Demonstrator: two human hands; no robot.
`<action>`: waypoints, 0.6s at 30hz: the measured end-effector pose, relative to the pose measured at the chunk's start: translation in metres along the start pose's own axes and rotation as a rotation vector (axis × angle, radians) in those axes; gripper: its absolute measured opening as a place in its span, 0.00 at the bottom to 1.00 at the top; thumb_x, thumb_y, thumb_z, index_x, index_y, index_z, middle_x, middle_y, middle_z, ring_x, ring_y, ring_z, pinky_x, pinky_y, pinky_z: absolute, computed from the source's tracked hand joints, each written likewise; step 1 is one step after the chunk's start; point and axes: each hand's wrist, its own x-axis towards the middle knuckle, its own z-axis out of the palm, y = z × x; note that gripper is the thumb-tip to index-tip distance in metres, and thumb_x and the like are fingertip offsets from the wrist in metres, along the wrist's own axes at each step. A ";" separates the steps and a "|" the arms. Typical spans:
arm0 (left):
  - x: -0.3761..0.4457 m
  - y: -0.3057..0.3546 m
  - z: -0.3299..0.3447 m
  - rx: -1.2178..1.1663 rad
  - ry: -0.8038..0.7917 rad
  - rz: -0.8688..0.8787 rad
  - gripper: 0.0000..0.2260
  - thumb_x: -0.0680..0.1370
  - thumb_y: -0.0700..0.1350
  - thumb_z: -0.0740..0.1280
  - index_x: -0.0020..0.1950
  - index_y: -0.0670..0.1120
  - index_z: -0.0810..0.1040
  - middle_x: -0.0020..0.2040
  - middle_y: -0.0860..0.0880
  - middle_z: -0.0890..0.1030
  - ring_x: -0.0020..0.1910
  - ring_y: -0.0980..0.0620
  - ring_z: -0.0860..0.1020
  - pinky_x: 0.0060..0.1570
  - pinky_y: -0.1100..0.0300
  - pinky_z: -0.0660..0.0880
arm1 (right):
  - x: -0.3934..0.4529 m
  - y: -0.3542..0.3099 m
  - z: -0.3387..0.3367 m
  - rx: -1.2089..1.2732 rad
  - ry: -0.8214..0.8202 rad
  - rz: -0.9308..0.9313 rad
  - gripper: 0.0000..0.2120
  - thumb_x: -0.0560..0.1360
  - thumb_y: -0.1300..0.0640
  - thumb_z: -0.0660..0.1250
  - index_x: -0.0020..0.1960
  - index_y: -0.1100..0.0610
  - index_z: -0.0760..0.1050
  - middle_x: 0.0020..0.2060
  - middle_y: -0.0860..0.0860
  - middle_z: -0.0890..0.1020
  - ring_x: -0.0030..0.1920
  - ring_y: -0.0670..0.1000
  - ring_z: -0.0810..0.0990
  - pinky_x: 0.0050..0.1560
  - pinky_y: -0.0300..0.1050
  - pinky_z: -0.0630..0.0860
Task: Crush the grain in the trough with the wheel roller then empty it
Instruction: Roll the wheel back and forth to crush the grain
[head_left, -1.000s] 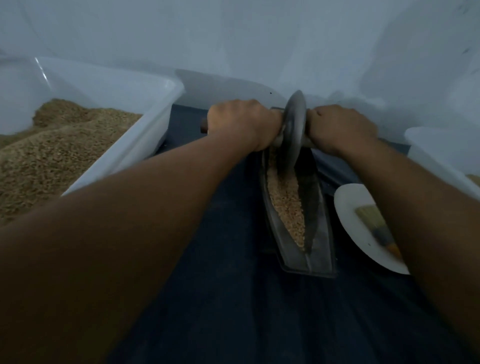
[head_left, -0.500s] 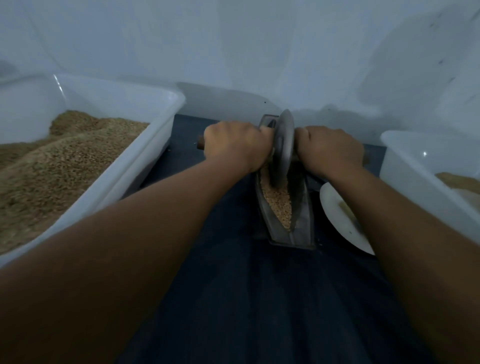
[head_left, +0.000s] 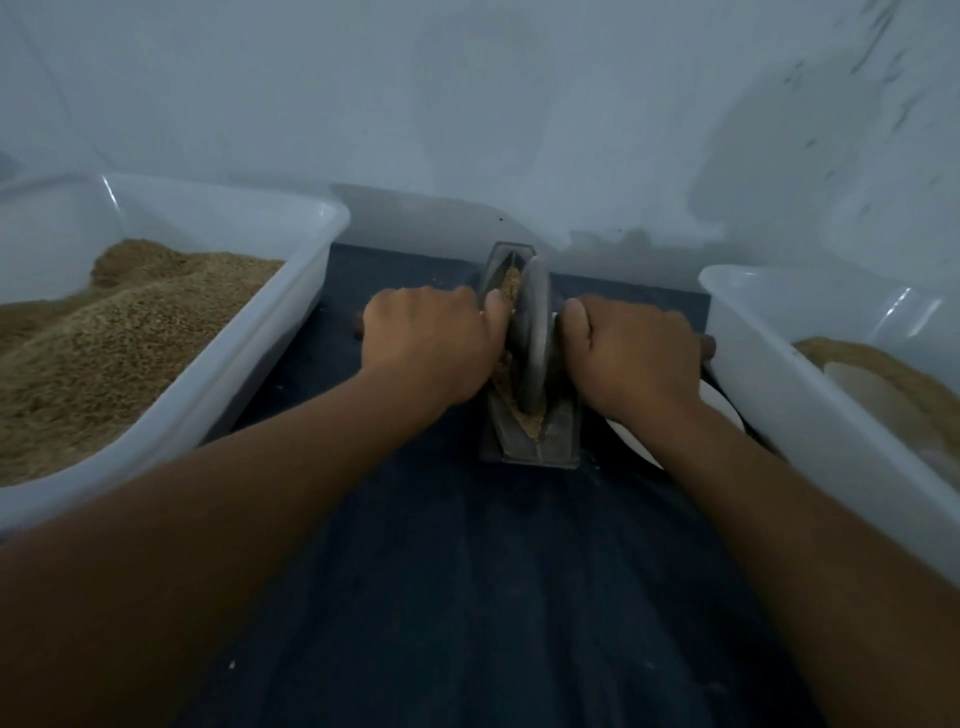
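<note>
- Gripping the axle handles on either side of the wheel roller (head_left: 531, 332): left hand (head_left: 431, 345) curled round the left stub, right hand (head_left: 631, 358) curled round the right stub, both fists closed tight, knuckles up, thumbs lying close beside the disc.
- Standing upright in the trough (head_left: 530, 431), disc edge down in the groove, between the two fists and roughly midway along the trough's length.
- Lying with its long axis running near to far, straight out from the body on the dark cloth (head_left: 467, 571); axle crossing it left to right, so rolling meaning a push away or a pull back, not a sideways move.
- Showing grain (head_left: 511, 283) on both sides of the disc: a small heap at the far end and a tan wedge at the near tip, so likely crushing not yet finished.
- Judging both hands equally near to the wheel, neither free for lifting the trough; emptying probably calling for setting the wheel aside first.
- Sitting to the left, a big white tub (head_left: 291, 291) heaped with grain, well apart from the trough; sitting to the right, a second white tub (head_left: 779, 395) with a smaller tan heap, nearer the right wrist.
- Peeking out under the right forearm, a white plate (head_left: 631, 441), just beside the trough; contents hidden.
- Risking, as a guess, grain spilling over the near tip on a hard pull back.
</note>
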 end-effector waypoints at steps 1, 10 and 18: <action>-0.001 -0.001 0.001 -0.009 -0.011 -0.013 0.20 0.82 0.56 0.44 0.38 0.48 0.66 0.29 0.47 0.72 0.26 0.45 0.71 0.34 0.51 0.75 | 0.001 0.000 0.001 -0.005 -0.016 -0.014 0.21 0.80 0.45 0.44 0.36 0.50 0.68 0.28 0.46 0.69 0.28 0.52 0.63 0.36 0.44 0.56; 0.033 0.000 0.021 0.015 -0.004 -0.039 0.25 0.79 0.58 0.43 0.34 0.49 0.71 0.28 0.49 0.72 0.25 0.48 0.69 0.28 0.59 0.61 | 0.033 0.008 0.028 0.087 -0.183 0.066 0.19 0.80 0.44 0.46 0.38 0.48 0.69 0.33 0.49 0.75 0.32 0.54 0.71 0.33 0.46 0.61; 0.078 -0.005 0.041 -0.066 -0.154 -0.084 0.21 0.80 0.59 0.46 0.38 0.50 0.70 0.42 0.45 0.78 0.38 0.45 0.71 0.39 0.53 0.65 | 0.077 0.015 0.053 0.163 -0.313 0.155 0.20 0.77 0.41 0.45 0.39 0.49 0.70 0.34 0.49 0.70 0.33 0.53 0.68 0.33 0.46 0.59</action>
